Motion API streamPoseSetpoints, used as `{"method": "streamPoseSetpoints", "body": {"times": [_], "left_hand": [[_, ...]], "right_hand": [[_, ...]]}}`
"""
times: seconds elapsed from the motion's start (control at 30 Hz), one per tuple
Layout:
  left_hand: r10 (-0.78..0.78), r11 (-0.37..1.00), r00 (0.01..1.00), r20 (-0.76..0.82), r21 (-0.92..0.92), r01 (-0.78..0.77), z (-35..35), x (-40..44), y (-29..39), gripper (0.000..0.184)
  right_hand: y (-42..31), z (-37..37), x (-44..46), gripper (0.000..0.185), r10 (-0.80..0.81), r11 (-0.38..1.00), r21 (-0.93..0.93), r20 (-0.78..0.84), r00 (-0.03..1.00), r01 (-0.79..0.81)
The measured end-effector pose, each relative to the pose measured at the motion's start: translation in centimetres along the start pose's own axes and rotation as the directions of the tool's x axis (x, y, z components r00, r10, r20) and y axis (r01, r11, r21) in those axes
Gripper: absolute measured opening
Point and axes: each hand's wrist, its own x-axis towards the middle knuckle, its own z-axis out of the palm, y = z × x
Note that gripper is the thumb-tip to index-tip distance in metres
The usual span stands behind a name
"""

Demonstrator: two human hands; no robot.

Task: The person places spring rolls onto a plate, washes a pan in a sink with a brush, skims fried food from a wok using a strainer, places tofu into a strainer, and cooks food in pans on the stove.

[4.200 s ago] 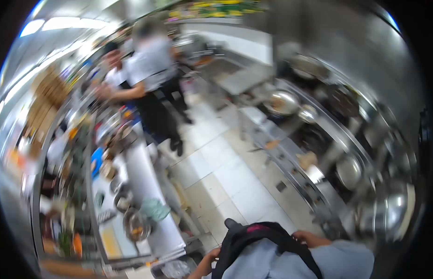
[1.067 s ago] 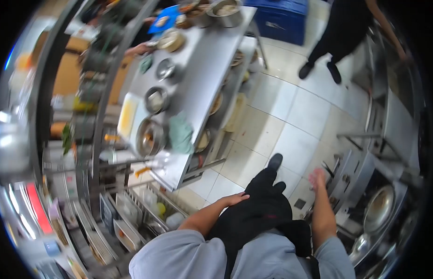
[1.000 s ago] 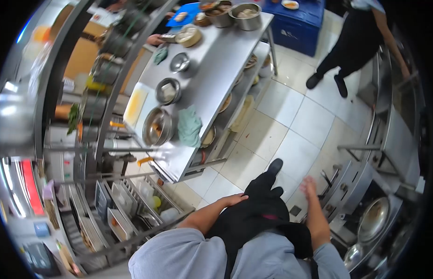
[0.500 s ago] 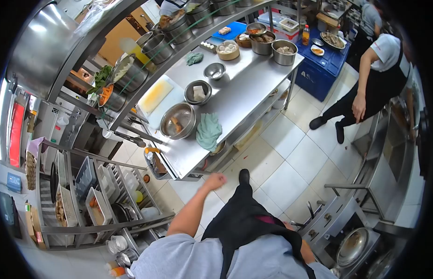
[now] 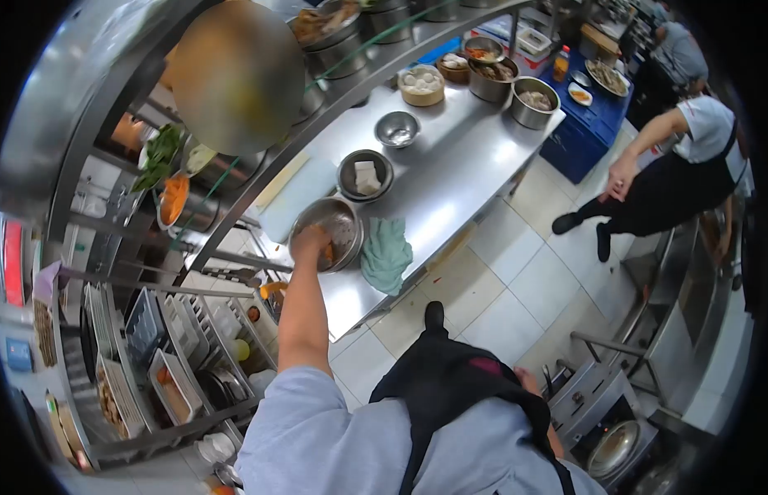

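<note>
My left hand [image 5: 310, 239] reaches into a large metal bowl [image 5: 344, 227] at the near end of the steel table [image 5: 450, 173]. Some orange food shows beside its fingers, which are mostly hidden inside the bowl. A green cloth [image 5: 386, 257] lies right of this bowl, and a smaller bowl with white blocks [image 5: 366, 177] stands just behind it. Low by my right side, my right hand [image 5: 528, 381] is partly hidden by the black apron [image 5: 450, 371]; its fingers are hard to make out.
A metal rack of pots [image 5: 351, 78] runs over the table's left side. Shelves with white baskets [image 5: 174, 388] stand at lower left. A co-worker in a black apron [image 5: 681, 190] stands at right, beyond a stove with a pan [image 5: 613, 450]. A blue chest [image 5: 578, 148] is at the back.
My left hand has moved from beside the table up and left into the large bowl. My right hand shows slightly more beside the apron. The co-worker's raised hand has shifted.
</note>
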Motion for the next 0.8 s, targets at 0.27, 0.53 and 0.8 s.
{"method": "streamPoseSetpoints", "body": {"times": [0.27,0.53,0.8], "left_hand": [[0.088,0.949,0.995,0.045,-0.306,-0.070,-5.9,-2.1,2.1,0.031],[0.434,0.823,0.755,0.492,-0.558,-0.109,7.8,-21.9,19.9,0.015],[0.380,0.582,0.779,0.498,-0.784,0.217,38.5,-8.0,28.8,0.015]], "right_hand": [[-2.4,1.1,4.2,0.013,0.006,0.963,0.268,0.021,1.000,-0.012],[5.9,2.6,14.5,0.036,0.038,0.837,-0.540,-0.113,0.993,-0.093],[7.2,1.7,16.7,0.039,0.101,0.678,-0.700,-0.212,0.972,-0.223]]}}
